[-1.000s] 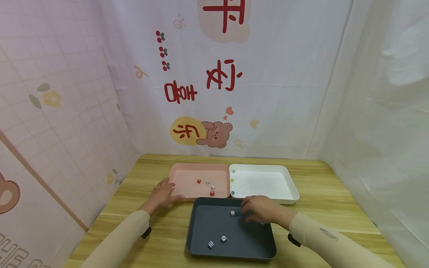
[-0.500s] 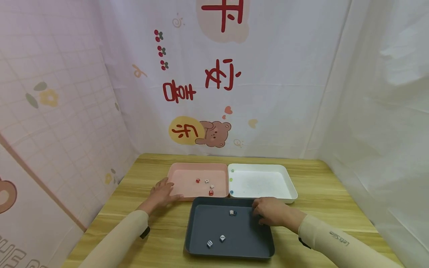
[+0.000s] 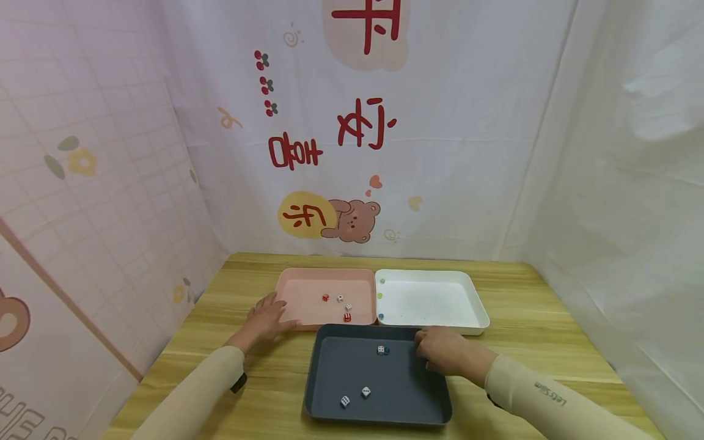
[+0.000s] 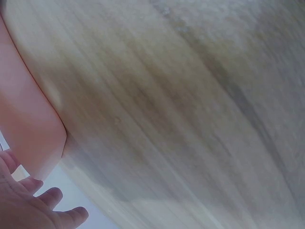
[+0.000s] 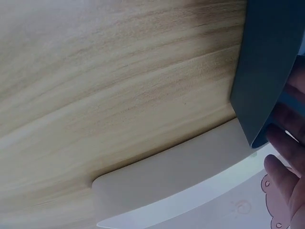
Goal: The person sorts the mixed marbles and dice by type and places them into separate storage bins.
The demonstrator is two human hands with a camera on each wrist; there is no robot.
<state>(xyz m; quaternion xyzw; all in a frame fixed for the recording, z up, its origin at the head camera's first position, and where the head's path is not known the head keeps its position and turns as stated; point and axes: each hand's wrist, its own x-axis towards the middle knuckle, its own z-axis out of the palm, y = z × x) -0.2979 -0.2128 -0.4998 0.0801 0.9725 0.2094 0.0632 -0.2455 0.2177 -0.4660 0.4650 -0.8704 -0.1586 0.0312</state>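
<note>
My left hand (image 3: 267,319) rests at the left front corner of the pink tray (image 3: 302,272), its fingers spread and relaxed. My right hand (image 3: 448,351) reaches down into the dark grey tray (image 3: 379,415) at its back right corner, fingers bent inside the wall. Whatever lies under those fingertips is hidden. In the dark tray, a white die (image 3: 381,350) sits beside a small dark blue piece (image 3: 387,351). Nearer the front lie a second white die (image 3: 366,392) and a third white die (image 3: 344,401).
Inside the pink tray are red dice (image 3: 347,317) and white dice (image 3: 340,299). The white tray (image 3: 440,273) adjoins it, with a pale green piece, a yellow-green piece and a blue piece (image 3: 381,316) along its left side. Printed cloth surrounds the wooden table (image 3: 522,318).
My right hand has moved right and lowered into the dark tray's back right corner, covering a die visible there earlier. My left hand has stayed put.
</note>
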